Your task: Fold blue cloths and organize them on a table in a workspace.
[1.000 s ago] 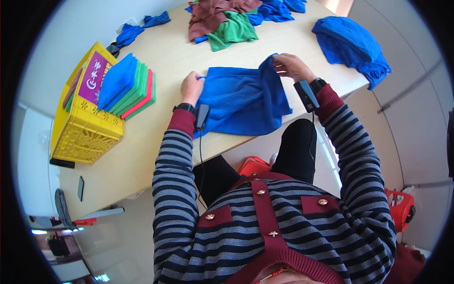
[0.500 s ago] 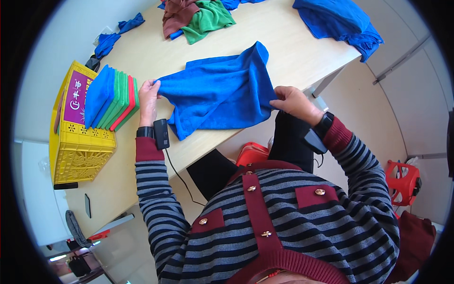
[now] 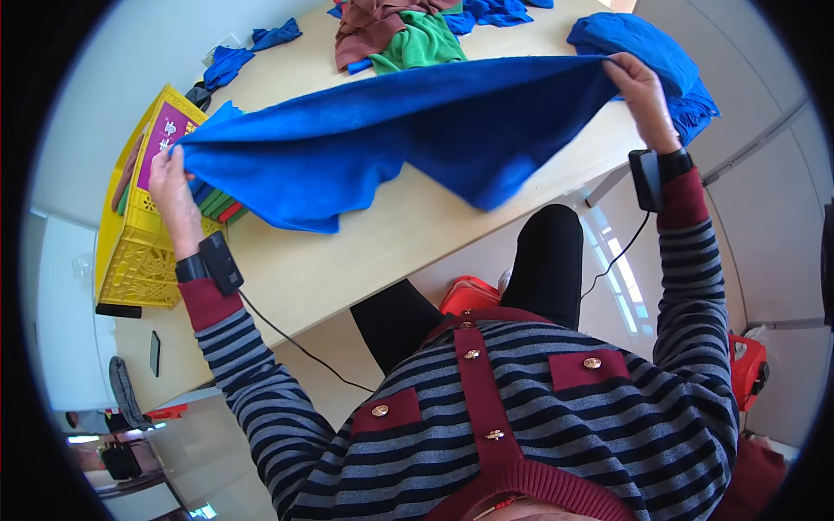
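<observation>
I'm holding the blue cloth [image 3: 287,165] by two ends of its upper edge: my left hand [image 3: 173,193] is pinching one end between thumb and fingers, my right hand [image 3: 641,91] the other. My hands are standing wide apart, and that spread is drawing the edge nearly straight between them. Gripping only at the ends, I'm leaving the rest free, so the lower part is hanging in loose folds and dropping to two points — I can't tell whether either is touching the table [image 3: 278,278].

The cloth is stretching across the near part of the table, in front of my body, where both arms are reaching it evenly enough. Its left end is covering much of a stack [image 3: 211,203] of folded cloths, sitting beside the yellow crate [image 3: 143,265]; I can't tell if those two are touching.

Loose cloths are lying further off, likely so the near surface is staying usable: a mixed heap [image 3: 375,33] of brown, green and blue beyond my cloth, and a blue pile [image 3: 627,48] at the right, near my right hand. The phone [image 3: 155,354] is resting near the table's left end, well apart from the fabric — presumably out of its way.
</observation>
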Motion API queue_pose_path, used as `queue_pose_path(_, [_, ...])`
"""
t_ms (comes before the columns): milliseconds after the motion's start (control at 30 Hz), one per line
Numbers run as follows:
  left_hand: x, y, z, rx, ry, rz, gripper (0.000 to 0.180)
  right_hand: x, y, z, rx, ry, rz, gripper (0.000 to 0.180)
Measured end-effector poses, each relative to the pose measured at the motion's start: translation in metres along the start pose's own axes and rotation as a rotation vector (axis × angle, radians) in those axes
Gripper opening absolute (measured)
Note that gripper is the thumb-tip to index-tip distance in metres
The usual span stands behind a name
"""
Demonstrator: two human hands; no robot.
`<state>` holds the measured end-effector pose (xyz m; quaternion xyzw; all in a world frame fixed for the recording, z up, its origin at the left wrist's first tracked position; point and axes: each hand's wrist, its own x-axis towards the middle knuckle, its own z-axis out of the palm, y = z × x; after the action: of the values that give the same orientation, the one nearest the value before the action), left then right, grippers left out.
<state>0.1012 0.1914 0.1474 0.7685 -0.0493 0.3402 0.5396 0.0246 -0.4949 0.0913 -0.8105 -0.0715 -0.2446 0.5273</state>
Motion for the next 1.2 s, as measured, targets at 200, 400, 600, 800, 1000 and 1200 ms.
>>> queue_pose_path(200, [-0.013,0.028,-0.071,-0.032,0.134,0.077,0.028,0.020,-0.042,-0.015,0.017,0.047,-0.106,0.017])
queue_pose_path(400, [-0.026,0.060,-0.110,-0.326,0.053,0.042,0.029,0.018,-0.069,-0.038,0.119,0.034,0.003,0.020])
queue_pose_path(600, [-0.031,0.046,-0.129,-0.478,0.009,-0.053,0.027,0.036,-0.073,-0.031,0.384,-0.199,0.140,0.028])
queue_pose_path(800, [-0.016,-0.035,-0.107,-0.465,-0.004,-0.286,0.021,0.066,-0.051,0.020,0.126,-0.191,0.273,0.030])
queue_pose_path(1000, [-0.029,-0.046,-0.094,-0.390,-0.081,-0.429,0.017,0.061,-0.066,0.058,-0.129,-0.203,0.416,0.026])
queue_pose_path(1200, [-0.059,0.016,-0.054,-0.398,-0.027,-0.454,0.018,0.028,-0.105,0.119,0.007,-0.394,0.442,0.019])
